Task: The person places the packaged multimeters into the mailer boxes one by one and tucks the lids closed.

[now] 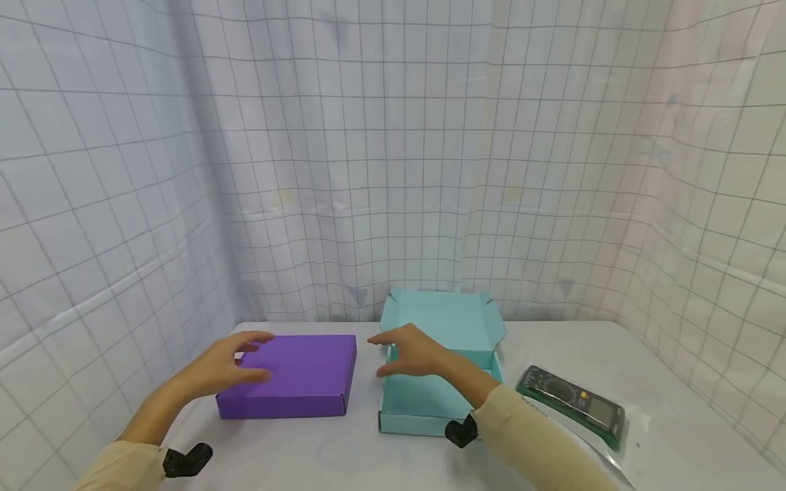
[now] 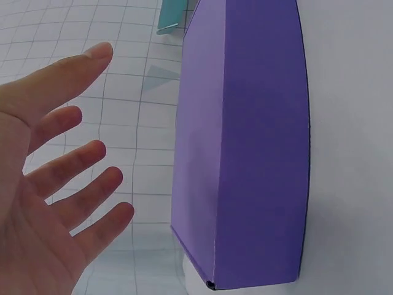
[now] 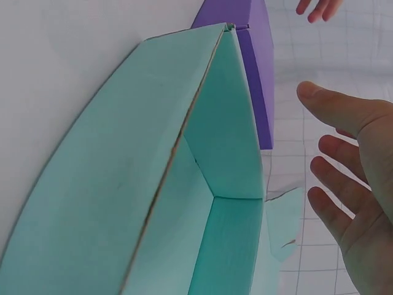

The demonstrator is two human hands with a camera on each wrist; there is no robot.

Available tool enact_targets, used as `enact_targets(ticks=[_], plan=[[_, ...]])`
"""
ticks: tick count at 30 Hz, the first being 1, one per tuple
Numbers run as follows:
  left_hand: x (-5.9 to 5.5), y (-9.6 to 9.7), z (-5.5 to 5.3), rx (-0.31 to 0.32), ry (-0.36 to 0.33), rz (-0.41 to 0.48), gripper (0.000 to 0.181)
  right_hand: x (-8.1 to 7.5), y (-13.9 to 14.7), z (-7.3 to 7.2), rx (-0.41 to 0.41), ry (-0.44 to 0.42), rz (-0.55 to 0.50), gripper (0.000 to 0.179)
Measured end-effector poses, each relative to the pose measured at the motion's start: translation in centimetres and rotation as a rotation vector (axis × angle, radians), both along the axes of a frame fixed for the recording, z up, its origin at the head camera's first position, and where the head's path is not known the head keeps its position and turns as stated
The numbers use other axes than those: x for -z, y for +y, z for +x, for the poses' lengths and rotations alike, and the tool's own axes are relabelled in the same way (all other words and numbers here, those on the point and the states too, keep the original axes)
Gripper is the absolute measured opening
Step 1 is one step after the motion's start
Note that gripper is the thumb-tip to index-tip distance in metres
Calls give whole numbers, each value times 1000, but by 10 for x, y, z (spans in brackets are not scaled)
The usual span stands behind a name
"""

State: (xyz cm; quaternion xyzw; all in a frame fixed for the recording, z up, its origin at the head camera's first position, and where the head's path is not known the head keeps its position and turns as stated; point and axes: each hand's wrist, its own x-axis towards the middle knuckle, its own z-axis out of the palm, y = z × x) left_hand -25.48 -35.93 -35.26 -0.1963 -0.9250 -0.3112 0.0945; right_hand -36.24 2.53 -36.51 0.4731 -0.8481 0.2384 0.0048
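Note:
A flat purple cardboard box (image 1: 301, 375) lies closed on the left part of the white table. Over its left side my left hand (image 1: 227, 365) hovers with fingers spread; the left wrist view shows that hand (image 2: 61, 166) apart from the box (image 2: 264, 141). Right of it stands a teal cardboard box (image 1: 417, 402) with its lid (image 1: 445, 317) raised toward the back. My right hand (image 1: 411, 351) is above the teal box's left side, fingers extended and holding nothing. Seen from the right wrist, the box's inside (image 3: 227, 227) contains nothing in the visible part.
A black and green multimeter (image 1: 574, 402) in a clear plastic bag lies right of the teal box, beside my right sleeve (image 1: 528, 436). A gridded white curtain (image 1: 344, 170) surrounds the white table (image 1: 344, 450) at the back and sides.

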Motion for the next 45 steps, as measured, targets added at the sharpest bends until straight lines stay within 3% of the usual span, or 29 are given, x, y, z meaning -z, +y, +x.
enact_targets(ticks=[6, 17, 25, 33, 45], plan=[[-4, 6, -2, -5, -8, 33, 64, -3, 12, -5, 26, -8, -11, 61], [0, 26, -15, 102, -66, 138, 64, -7, 35, -10, 19, -28, -54, 62], [1, 42, -19, 114, -62, 158, 61, -9, 52, -11, 16, -23, -58, 61], [2, 67, -20, 171, -82, 204, 54, -10, 74, -9, 50, -16, -64, 58], [13, 106, -24, 175, -129, 222, 51, -4, 101, -7, 73, 24, -63, 59]])
